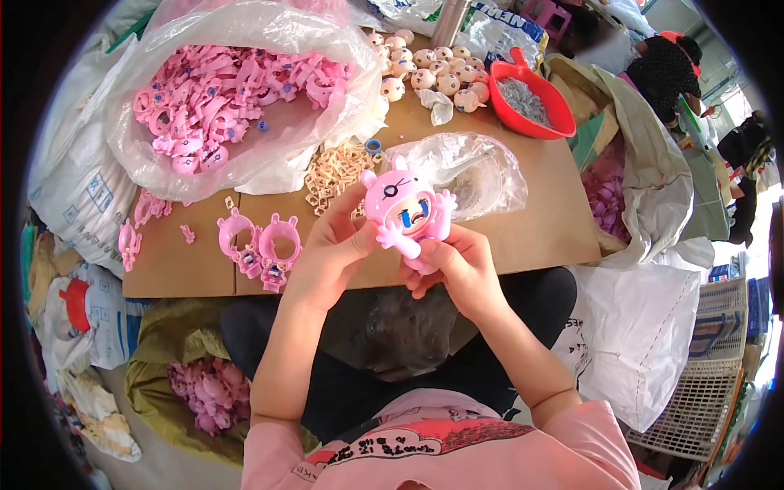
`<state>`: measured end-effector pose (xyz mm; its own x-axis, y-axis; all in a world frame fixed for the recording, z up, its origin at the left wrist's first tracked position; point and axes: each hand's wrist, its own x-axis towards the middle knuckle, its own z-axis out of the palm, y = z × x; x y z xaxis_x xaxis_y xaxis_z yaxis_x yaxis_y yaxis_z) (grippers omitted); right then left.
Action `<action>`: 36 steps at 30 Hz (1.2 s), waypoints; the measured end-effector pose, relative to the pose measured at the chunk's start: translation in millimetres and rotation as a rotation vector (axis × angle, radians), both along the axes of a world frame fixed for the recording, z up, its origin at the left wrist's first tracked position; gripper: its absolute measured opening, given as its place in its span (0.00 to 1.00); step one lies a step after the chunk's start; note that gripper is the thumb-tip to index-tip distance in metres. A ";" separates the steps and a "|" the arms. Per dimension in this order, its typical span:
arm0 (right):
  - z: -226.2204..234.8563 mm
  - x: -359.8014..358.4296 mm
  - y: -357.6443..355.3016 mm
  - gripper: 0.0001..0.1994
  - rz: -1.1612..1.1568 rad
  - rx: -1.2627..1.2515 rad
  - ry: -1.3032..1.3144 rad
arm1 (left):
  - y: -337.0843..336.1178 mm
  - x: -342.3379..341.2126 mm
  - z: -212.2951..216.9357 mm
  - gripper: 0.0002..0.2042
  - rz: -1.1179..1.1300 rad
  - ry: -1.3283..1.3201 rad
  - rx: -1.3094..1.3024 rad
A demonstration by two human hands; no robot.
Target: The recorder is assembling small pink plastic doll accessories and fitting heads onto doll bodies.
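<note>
A pink plastic doll (411, 211) with an eared hood and a painted face is held up over the table's near edge. My left hand (336, 238) grips the hood and one arm from the left, thumb in front. My right hand (459, 265) pinches the lower body between thumb and fingers. Left of my left hand, two pink hooded shell halves (280, 251) with open face holes lie on the table. Just beyond the doll are a heap of small cream plastic pieces (336, 175) and a clear plastic bag (482, 184).
A large plastic bag (322, 135) of pink shell parts fills the table's far left. Several doll heads (445, 72) and a red scoop (535, 104) of small metal parts stand at the back. Sacks of pink pieces (211, 394) flank the cardboard-covered table (547, 212).
</note>
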<state>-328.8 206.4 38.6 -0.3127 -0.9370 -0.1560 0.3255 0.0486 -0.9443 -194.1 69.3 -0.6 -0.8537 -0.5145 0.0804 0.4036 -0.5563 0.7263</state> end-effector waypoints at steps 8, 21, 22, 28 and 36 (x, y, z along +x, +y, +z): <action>-5.6 -1.3 -1.5 0.15 -0.021 -0.074 0.046 | 1.0 -0.9 3.9 0.30 -0.037 0.033 0.080; 0.3 -2.2 1.6 0.13 0.017 0.008 0.004 | 1.1 -0.9 -2.1 0.30 0.007 0.061 0.010; -0.1 -2.5 2.6 0.11 -0.003 -0.049 0.020 | 1.2 -1.1 -1.6 0.30 0.005 0.062 0.010; 6.9 -5.9 -1.9 0.16 -0.150 -0.008 0.249 | -7.2 2.3 6.8 0.28 0.063 -0.135 -0.113; 2.0 -10.9 -1.7 0.20 -0.292 -0.109 1.310 | -0.7 -5.7 7.5 0.40 0.021 -0.134 -0.375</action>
<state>-339.7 204.8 40.6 -0.3620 -0.7994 0.4795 -0.8273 0.0385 -0.5604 -199.8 68.5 7.0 -0.8591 -0.4878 0.1547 0.3003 -0.2357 0.9243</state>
